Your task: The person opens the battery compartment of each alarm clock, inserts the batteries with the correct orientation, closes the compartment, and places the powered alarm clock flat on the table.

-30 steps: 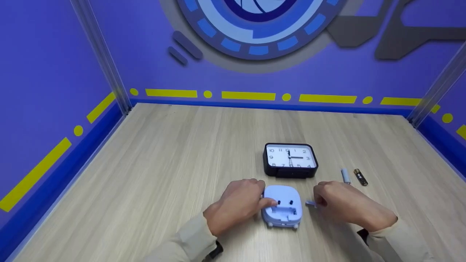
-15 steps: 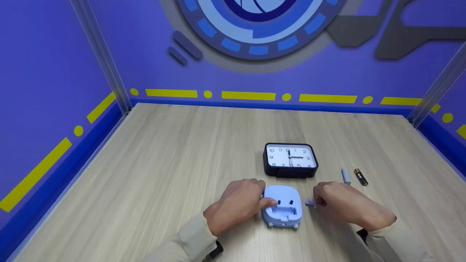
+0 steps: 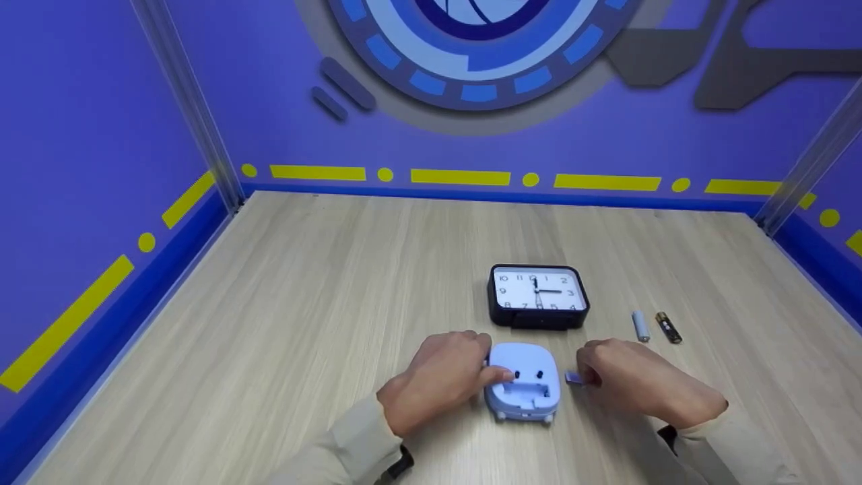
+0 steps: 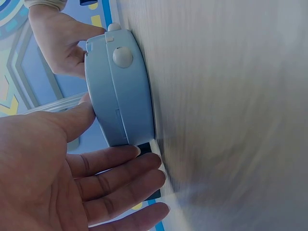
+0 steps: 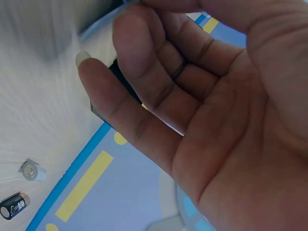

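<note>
Head and wrist views of a workplace; clock directions are as seen in the head view, taken from the light blue clock. A purple-blue wall [image 3: 283, 121] with yellow marks [image 3: 460, 177] along its base stands behind a pale wooden table [image 3: 350, 269]. The left hand [image 3: 441, 377], at 9 o'clock, holds the light blue clock [image 3: 522, 359], its thumb laid over the upper face and its fingers at the side; in the left wrist view these are only slightly bent and spread. The right hand [image 3: 630, 374], at 3 o'clock, has its thumb and fingertips closed on a small blue strip; in the right wrist view one finger stands straighter than the rest. At 12 o'clock, near but apart, lies a black clock [image 3: 537, 289], dial upward. The light blue clock rests on the table at about 5 o'clock from the view's centre, its back up, a battery slot [image 3: 525, 392] toward 6 o'clock. At 2 o'clock lie a pale battery [image 3: 640, 327] and, just beside it, a dark battery [image 3: 669, 328]. The small blue strip [image 3: 574, 378] projects from the right fingertips toward the light blue clock, apart from it.
</note>
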Motion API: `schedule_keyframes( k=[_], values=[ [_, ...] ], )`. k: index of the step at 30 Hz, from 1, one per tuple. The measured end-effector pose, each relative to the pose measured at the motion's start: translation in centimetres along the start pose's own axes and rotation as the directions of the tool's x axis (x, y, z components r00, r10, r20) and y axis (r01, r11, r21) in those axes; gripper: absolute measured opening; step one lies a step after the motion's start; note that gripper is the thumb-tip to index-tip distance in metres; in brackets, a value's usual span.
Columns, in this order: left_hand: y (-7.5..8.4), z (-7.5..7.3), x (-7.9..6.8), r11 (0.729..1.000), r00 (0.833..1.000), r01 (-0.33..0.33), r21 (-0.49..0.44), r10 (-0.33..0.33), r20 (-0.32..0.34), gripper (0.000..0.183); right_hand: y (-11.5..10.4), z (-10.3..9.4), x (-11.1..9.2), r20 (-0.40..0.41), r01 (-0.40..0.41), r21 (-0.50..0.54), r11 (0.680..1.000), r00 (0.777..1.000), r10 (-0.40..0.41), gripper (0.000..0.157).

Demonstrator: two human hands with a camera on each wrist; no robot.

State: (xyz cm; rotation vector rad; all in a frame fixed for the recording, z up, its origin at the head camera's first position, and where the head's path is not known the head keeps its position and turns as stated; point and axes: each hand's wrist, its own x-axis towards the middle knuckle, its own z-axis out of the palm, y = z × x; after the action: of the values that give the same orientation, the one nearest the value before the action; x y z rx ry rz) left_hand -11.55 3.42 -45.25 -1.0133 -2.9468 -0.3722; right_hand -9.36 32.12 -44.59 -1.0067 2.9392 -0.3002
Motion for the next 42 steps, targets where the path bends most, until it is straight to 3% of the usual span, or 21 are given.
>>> schedule_keyframes(
  k=[21,32,42],
  values=[
    [0.0,0.0,0.0,1.0,1.0,-0.004,0.01,0.004,0.012,0.045,-0.1,0.1,0.1,-0.029,-0.004,0.027,1.0,1.0,0.005,0.027],
    [0.0,0.0,0.0,1.0,1.0,-0.012,0.018,0.012,-0.001,0.045,-0.9,-0.5,0.6,-0.11,-0.173,0.006,0.985,0.979,0.173,0.017],
    [0.1,-0.2,-0.2,1.0,1.0,-0.016,0.004,0.016,-0.019,0.044,-0.5,-0.6,0.5,-0.216,-0.184,-0.041,0.982,0.961,0.171,0.017]
  ],
)
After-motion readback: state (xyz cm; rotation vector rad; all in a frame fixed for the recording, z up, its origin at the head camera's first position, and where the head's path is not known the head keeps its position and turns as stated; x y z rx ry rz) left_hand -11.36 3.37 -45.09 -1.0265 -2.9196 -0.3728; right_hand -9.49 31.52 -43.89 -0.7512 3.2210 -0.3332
